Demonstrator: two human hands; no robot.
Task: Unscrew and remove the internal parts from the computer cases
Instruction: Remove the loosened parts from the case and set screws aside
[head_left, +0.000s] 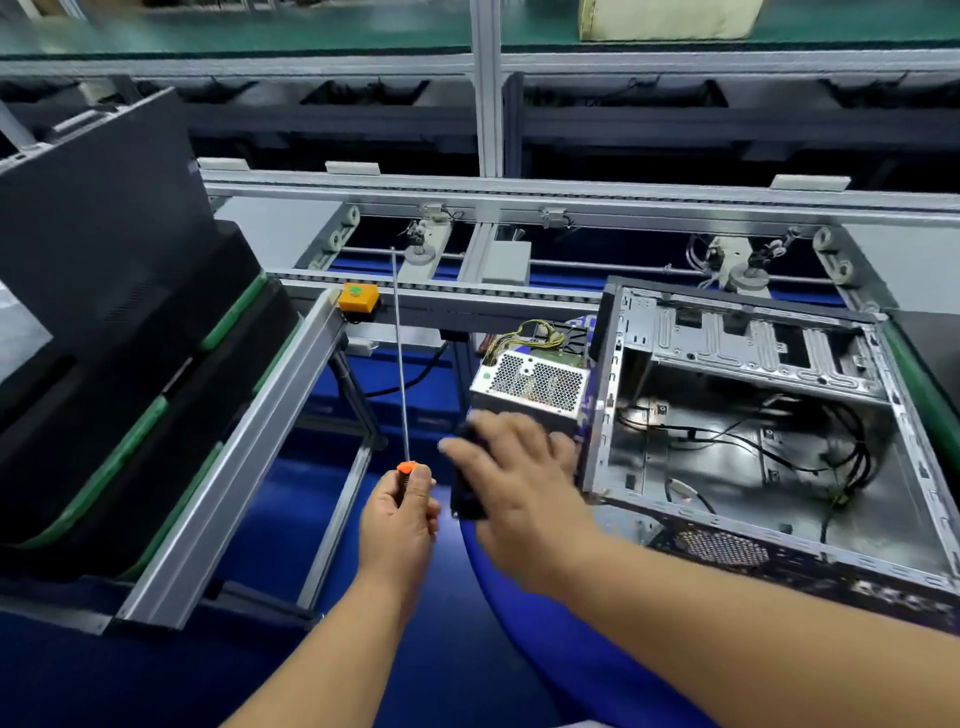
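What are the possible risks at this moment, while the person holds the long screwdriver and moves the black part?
1. The left hand holds the screwdriver upright; its long thin shaft might catch the conveyor frame.
2. The right hand carries a black part in a blurred, unclear grip, so it might slip.
3. The power supply sits outside the open case, close to that hand, and could be knocked.

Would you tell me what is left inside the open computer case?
Inside the computer case, black cables trail across the bare metal floor. The drive bays above look empty; the near wall hides the front corner.

bench (924, 395) (green-edged, rt) | open PC case (753, 415) on it | blue bin (519, 582) w/ PSU (530, 387)
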